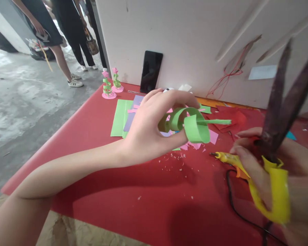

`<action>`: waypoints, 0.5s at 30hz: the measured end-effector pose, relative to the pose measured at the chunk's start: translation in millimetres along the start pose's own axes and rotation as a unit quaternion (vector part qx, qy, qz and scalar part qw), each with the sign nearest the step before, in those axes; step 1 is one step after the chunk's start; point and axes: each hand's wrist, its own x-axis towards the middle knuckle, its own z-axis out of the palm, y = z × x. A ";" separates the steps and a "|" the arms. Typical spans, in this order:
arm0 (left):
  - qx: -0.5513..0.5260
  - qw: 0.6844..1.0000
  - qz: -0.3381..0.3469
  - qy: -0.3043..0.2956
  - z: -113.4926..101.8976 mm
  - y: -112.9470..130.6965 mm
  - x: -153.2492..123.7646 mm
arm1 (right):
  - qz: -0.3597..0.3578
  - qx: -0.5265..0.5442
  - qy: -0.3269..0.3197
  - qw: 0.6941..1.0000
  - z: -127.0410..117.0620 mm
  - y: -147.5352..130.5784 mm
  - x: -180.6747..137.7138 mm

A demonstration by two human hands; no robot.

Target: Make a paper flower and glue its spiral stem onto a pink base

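My left hand (150, 128) is raised over the red table (97, 184) and pinches a green paper spiral (188, 124) between thumb and fingers; the spiral's loose end points right. My right hand (279, 177), close to the camera at the lower right, grips yellow-handled scissors (279, 136) with their dark blades spread apart and pointing up. Below and just left of that hand a yellow glue gun (227, 159) lies on the table, its black cord (233, 205) trailing toward me.
Green, purple and pink paper sheets (122, 118) and scraps lie mid-table. Two small green spiral models on pink discs (110, 85) stand at the far left corner. A black phone (151, 71) leans on the white wall. People stand on the concrete floor at upper left.
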 end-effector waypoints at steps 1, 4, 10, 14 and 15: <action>-0.003 1.000 -0.008 -0.008 0.8 0.4 -0.3 | 0.026 0.024 0.008 0.999 0.2 -3.1 -1.2; -0.039 0.995 -0.072 -0.064 6.9 -0.2 -4.4 | 0.103 0.127 -0.030 0.986 3.4 -12.4 -5.1; -0.060 0.978 -0.134 -0.151 22.9 -7.6 -16.9 | 0.162 0.235 -0.133 0.949 13.1 -13.2 -12.0; -0.021 0.982 -0.113 -0.150 26.1 -9.7 -19.5 | 0.147 0.237 -0.127 0.952 17.5 -13.7 -14.1; -0.018 0.982 -0.111 -0.153 26.1 -9.8 -19.7 | 0.148 0.237 -0.122 0.952 17.8 -14.3 -13.9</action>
